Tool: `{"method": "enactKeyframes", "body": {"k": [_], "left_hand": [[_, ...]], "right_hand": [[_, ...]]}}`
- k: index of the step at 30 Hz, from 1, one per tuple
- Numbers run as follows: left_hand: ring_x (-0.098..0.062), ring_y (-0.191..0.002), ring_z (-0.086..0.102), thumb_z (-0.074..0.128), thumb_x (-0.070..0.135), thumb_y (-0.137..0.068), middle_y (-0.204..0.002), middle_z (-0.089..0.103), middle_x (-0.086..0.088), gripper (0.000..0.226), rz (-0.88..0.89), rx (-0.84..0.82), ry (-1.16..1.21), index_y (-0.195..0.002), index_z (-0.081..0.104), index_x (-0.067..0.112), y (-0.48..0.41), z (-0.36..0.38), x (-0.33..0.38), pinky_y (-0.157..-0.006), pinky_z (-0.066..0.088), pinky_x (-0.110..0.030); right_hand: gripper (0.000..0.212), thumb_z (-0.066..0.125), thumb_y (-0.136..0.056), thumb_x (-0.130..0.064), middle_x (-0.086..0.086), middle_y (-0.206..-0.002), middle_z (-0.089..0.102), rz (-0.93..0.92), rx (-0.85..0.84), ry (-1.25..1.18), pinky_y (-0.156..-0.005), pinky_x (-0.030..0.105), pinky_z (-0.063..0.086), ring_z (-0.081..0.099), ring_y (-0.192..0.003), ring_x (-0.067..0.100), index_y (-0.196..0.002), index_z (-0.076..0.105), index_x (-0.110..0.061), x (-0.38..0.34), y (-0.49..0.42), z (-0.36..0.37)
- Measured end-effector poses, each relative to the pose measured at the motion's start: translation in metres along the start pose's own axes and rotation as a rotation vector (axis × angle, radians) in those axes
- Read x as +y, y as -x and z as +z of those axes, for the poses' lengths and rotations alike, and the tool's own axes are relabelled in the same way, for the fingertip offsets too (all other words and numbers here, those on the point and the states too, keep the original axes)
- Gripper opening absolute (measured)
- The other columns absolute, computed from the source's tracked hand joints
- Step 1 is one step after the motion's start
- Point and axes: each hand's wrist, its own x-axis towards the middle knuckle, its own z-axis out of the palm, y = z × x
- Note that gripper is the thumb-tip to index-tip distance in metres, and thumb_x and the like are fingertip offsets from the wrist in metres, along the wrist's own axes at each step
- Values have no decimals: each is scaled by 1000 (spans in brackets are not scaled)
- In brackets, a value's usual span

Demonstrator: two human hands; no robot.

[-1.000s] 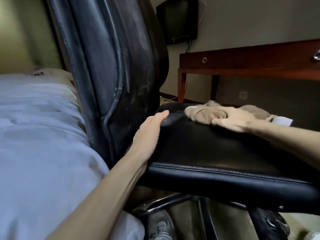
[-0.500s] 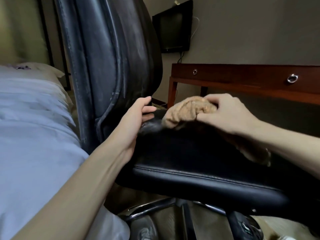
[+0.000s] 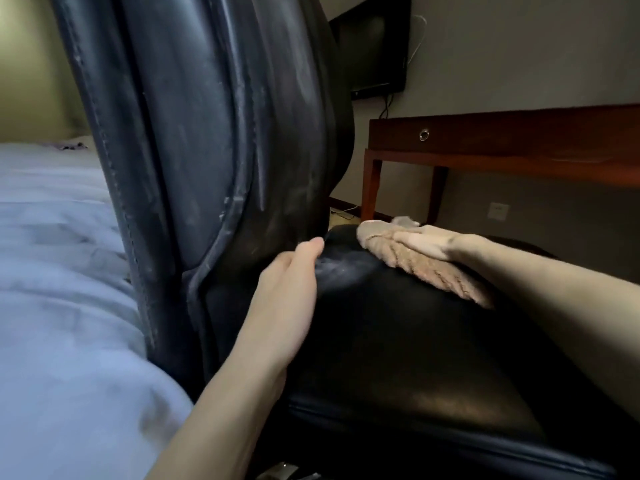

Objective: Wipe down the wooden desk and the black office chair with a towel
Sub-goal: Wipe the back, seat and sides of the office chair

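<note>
Your right hand [image 3: 437, 242] lies flat on the tan towel [image 3: 408, 263], fingers straight, pressing it onto the far part of the black chair seat [image 3: 415, 348]. The towel is bunched under your palm, and a ribbed length of it trails nearer and to the right beside your forearm. Your left hand [image 3: 287, 299] is relaxed and holds nothing. Its fingers are extended and it rests on the seat's left side, just where the seat meets the tall, scuffed backrest [image 3: 207, 133]. A pale dusty smear [image 3: 336, 271] shows on the seat between your two hands. Left of the upright backrest lies a bed [image 3: 52, 271] with pale bedding. At the far right the wooden surface [image 3: 519, 140] stands against the wall, well apart from the chair, with a ring pull [image 3: 424, 134] on its drawer front. A dark screen [image 3: 374, 50] hangs on the wall above its left end, and a wall socket [image 3: 498, 211] sits below it.
</note>
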Motion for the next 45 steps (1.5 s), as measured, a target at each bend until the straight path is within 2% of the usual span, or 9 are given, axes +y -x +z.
{"method": "enactKeyframes", "body": {"k": [5,11,14,23,27,30,34,40,45], "left_hand": [[-15,-111,65,50,77,-68,-113,72,11,73,-23,-13,55,-116,75,29,17,0,-1,-108,46,-45],[-7,-71,75,48,67,-93,-86,81,1,60,-45,-4,242,-90,83,19,29,-5,5,-58,54,-19],[-13,-86,75,46,60,-98,-90,81,-2,58,-37,-20,245,-91,81,14,34,-6,7,-67,52,-21],[-1,-60,71,53,58,-96,-80,79,8,48,-81,-13,307,-97,80,18,34,1,7,-59,49,-25],[-13,-81,72,57,53,-94,-89,80,4,42,-75,55,360,-81,83,23,22,6,6,-66,42,-28],[-14,-85,70,53,42,-98,-84,79,3,55,-55,73,417,-50,77,30,20,8,10,-64,43,-25],[-15,-85,70,52,43,-98,-90,80,-8,48,-124,49,462,-76,80,10,18,7,7,-69,48,-27],[-23,-105,67,51,36,-101,-96,75,-10,44,-110,42,483,-78,75,7,15,11,7,-88,44,-31],[-20,-102,69,50,35,-103,-92,74,-2,65,-49,62,420,-42,71,40,28,15,9,-85,47,-25]], "right_hand": [[36,43,-107,-47,0,-139,57,-350,-115,-40,-108,27,36,52,-129,20,-131,60,-27,-59,73,17],[16,69,-85,-35,-5,-88,72,-553,-75,-86,-68,21,47,61,-74,1,-100,67,-31,-81,164,26],[25,68,-73,-32,-12,-75,67,-525,-33,-216,-70,31,48,59,-70,3,-92,72,-18,-64,188,6],[114,65,-62,-93,3,-161,41,48,576,50,-116,73,20,40,-144,40,-155,26,-40,3,84,-58],[106,42,-82,-91,8,-173,10,305,194,129,-125,61,12,15,-156,38,-164,19,-28,31,-6,-18],[67,43,-104,-56,9,-163,37,242,33,-81,-112,34,37,37,-148,31,-157,39,-15,25,-49,-13],[65,37,-98,-61,16,-153,47,242,-74,8,-104,41,40,55,-120,38,-152,44,-25,3,-73,-17],[29,44,-100,-19,10,-133,62,-255,-47,10,-106,35,37,53,-120,30,-117,67,-10,-40,-46,5],[23,57,-68,-25,-8,-71,54,-474,-190,-194,-66,26,40,46,-69,9,-80,58,-6,-66,20,17]]}}
